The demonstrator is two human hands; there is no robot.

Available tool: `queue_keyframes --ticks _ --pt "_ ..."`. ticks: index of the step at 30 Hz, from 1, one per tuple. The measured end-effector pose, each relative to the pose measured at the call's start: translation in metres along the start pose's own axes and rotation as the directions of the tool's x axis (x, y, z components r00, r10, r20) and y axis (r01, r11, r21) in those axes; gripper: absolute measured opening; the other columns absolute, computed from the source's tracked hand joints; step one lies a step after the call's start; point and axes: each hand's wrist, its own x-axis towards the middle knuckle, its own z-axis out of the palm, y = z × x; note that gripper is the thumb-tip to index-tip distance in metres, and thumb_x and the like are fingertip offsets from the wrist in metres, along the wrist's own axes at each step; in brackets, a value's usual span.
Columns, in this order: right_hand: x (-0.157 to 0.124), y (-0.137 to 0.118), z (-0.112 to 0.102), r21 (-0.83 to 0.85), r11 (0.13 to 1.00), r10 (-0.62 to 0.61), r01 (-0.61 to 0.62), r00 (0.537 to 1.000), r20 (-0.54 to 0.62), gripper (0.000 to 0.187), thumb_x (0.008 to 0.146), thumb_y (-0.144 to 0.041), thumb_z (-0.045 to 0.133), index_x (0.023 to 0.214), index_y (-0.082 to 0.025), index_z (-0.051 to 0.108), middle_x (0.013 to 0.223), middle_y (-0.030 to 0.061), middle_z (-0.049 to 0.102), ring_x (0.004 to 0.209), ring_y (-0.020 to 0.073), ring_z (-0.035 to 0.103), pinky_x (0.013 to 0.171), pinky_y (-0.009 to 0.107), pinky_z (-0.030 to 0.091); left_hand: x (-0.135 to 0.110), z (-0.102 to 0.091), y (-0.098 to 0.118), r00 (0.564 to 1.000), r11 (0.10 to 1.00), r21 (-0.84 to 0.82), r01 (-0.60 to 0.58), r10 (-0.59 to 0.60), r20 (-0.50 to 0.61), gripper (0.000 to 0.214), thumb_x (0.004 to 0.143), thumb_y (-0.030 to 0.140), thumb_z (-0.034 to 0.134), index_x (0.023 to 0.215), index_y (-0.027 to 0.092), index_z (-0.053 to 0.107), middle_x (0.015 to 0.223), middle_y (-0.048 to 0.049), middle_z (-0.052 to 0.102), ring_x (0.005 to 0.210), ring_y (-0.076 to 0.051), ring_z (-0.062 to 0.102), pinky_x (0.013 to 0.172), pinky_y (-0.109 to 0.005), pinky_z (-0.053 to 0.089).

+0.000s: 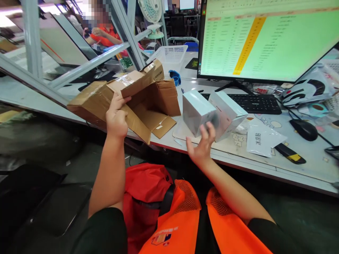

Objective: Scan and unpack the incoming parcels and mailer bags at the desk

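My left hand (116, 116) is closed on a flap of the open brown cardboard box (165, 95), which lies tilted on its side at the desk's front edge. Its mouth faces me and the right, and one flap hangs over the edge. Two white boxes (200, 106) stand close together to the right of it; the second white box (227, 109) leans at an angle. My right hand (201, 146) is in front of them with fingers apart and slightly blurred. Its fingertips overlap the nearer box's lower corner; whether they touch it I cannot tell.
Behind the boxes stand a keyboard (254, 103) and a large monitor (265, 42). A mouse (303, 129), white packets (261, 139) and a black-yellow cutter (290, 153) lie to the right. Metal frame bars (92, 63) rise at left. A white basket (172, 54) and a person in orange (106, 35) are farther back.
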Motion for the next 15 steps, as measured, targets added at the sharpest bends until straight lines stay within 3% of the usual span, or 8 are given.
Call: queue_keyframes --ticks 2,4,6,8,10,13,15 --pt "-0.007 -0.013 0.008 0.020 0.999 -0.051 0.047 0.964 0.260 0.046 0.101 -0.034 0.055 0.143 -0.014 0.054 0.135 0.0231 0.056 0.132 0.0357 0.054 0.109 0.052 0.046 -0.002 0.001 0.000 1.000 1.000 0.004 0.006 -0.006 0.004 0.053 0.070 0.011 0.049 0.117 0.009 0.071 0.148 -0.0027 0.064 0.153 -0.023 0.041 0.134 -0.038 0.027" --pt "-0.005 -0.019 0.024 -0.065 0.998 0.018 0.019 0.845 0.534 0.038 0.103 -0.033 0.056 0.133 -0.011 0.062 0.124 0.0222 0.064 0.119 0.0343 0.061 0.101 0.048 0.049 -0.002 0.004 -0.002 1.000 1.000 0.013 0.009 -0.010 0.005 0.055 0.069 0.011 0.047 0.118 0.007 0.071 0.147 -0.0034 0.064 0.153 -0.022 0.040 0.134 -0.037 0.025" --pt "0.001 -0.019 0.041 -0.158 0.987 0.102 0.010 0.726 0.680 0.031 0.103 -0.030 0.055 0.121 -0.009 0.068 0.115 0.0221 0.069 0.111 0.0338 0.064 0.095 0.044 0.050 -0.002 0.005 -0.003 1.000 1.000 0.022 0.016 -0.016 0.000 0.056 0.069 0.012 0.047 0.119 0.008 0.071 0.146 -0.0036 0.064 0.154 -0.021 0.040 0.134 -0.036 0.024" --pt "0.007 -0.017 0.050 -0.147 0.988 0.085 0.038 0.664 0.743 0.024 0.104 -0.025 0.054 0.109 -0.010 0.072 0.107 0.0190 0.072 0.104 0.0307 0.067 0.090 0.038 0.050 -0.002 0.005 -0.003 0.999 0.998 0.038 0.041 -0.040 -0.008 0.055 0.069 0.016 0.048 0.118 0.014 0.073 0.147 -0.0012 0.064 0.155 -0.022 0.039 0.134 -0.037 0.026" --pt "0.013 -0.019 0.050 -0.091 0.994 0.028 0.061 0.665 0.746 0.025 0.107 -0.025 0.050 0.107 -0.014 0.073 0.105 0.0145 0.075 0.102 0.0263 0.069 0.089 0.034 0.049 -0.003 0.002 -0.002 0.998 0.997 0.048 0.063 -0.063 -0.004 0.054 0.068 0.019 0.049 0.116 0.021 0.075 0.147 0.0016 0.064 0.155 -0.024 0.039 0.133 -0.039 0.028" --pt "0.030 -0.035 0.051 0.056 0.995 -0.100 0.084 0.724 0.683 0.034 0.112 -0.034 0.044 0.109 -0.019 0.075 0.108 0.0097 0.076 0.107 0.0221 0.069 0.091 0.029 0.047 -0.004 -0.004 0.000 0.998 0.997 0.055 0.052 -0.053 0.016 0.056 0.068 0.022 0.049 0.116 0.023 0.076 0.147 0.0000 0.064 0.155 -0.026 0.040 0.133 -0.040 0.030" --pt "0.054 -0.053 0.063 0.163 0.984 -0.159 0.069 0.750 0.642 0.036 0.111 -0.038 0.047 0.105 -0.019 0.077 0.106 0.0087 0.077 0.107 0.0206 0.070 0.090 0.027 0.047 -0.003 -0.007 0.001 0.999 0.998 0.062 0.027 -0.029 0.022 0.055 0.069 0.024 0.049 0.116 0.021 0.077 0.146 -0.0030 0.066 0.154 -0.027 0.042 0.132 -0.041 0.030"
